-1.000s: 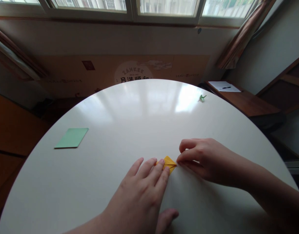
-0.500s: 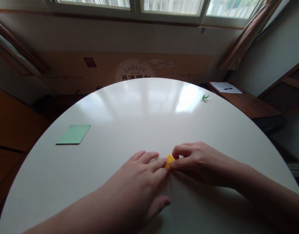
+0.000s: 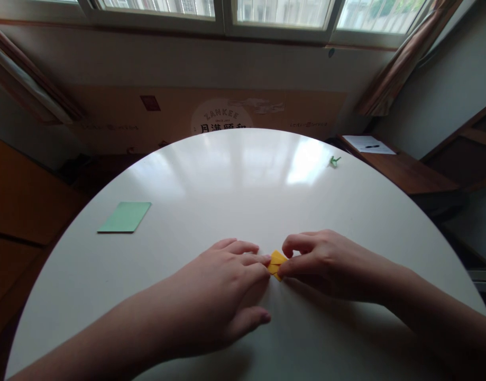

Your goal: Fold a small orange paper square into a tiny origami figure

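A small piece of yellow origami paper, folded into a diamond with creased flaps, lies on the white round table. From the left, the outstretched fingertips of my left hand press its edge flat; the thumb is spread away on the tabletop. At its other side, my right hand has thumb and index finger pinched on the right corner, and those fingers hide that corner.
A pale green stack of square paper sits at the left of the table. Toward the far right edge is a small green folded paper figure. Beyond it, a brown side table bears a white sheet and a pen.
My right hand has moved left and now pinches the paper's right corner, folding it inward. My left hand has turned and drawn back toward the paper's left edge. The view has shifted slightly.
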The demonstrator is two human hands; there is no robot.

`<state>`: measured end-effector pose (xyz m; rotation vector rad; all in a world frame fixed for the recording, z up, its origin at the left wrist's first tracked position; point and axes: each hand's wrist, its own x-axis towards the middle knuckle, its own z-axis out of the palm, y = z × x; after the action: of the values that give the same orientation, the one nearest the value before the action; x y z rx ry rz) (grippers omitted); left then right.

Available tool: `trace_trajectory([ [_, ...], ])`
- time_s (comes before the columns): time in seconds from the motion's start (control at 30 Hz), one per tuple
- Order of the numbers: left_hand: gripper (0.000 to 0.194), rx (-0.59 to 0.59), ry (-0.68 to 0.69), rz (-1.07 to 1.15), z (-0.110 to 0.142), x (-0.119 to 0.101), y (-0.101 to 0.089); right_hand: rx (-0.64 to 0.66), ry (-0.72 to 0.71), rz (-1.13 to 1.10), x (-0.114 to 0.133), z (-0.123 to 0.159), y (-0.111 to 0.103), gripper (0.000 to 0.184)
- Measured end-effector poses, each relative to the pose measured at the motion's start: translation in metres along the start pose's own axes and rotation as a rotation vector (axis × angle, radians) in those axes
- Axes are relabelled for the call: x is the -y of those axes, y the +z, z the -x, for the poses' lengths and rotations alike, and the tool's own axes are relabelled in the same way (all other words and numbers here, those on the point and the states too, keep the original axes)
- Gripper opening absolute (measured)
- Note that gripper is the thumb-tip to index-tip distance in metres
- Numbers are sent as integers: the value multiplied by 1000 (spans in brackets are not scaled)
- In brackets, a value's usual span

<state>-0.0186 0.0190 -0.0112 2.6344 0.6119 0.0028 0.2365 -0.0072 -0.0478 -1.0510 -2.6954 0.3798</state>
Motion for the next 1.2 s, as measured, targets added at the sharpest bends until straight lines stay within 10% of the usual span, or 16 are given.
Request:
trace_trajectory([
  [0.73, 39, 16, -40, -96, 1, -5, 9, 105, 159, -83, 8, 9, -19, 26],
  [1.2, 58, -97, -25, -160, -3, -9, 31, -152, 105, -106, -8, 0, 3, 19],
])
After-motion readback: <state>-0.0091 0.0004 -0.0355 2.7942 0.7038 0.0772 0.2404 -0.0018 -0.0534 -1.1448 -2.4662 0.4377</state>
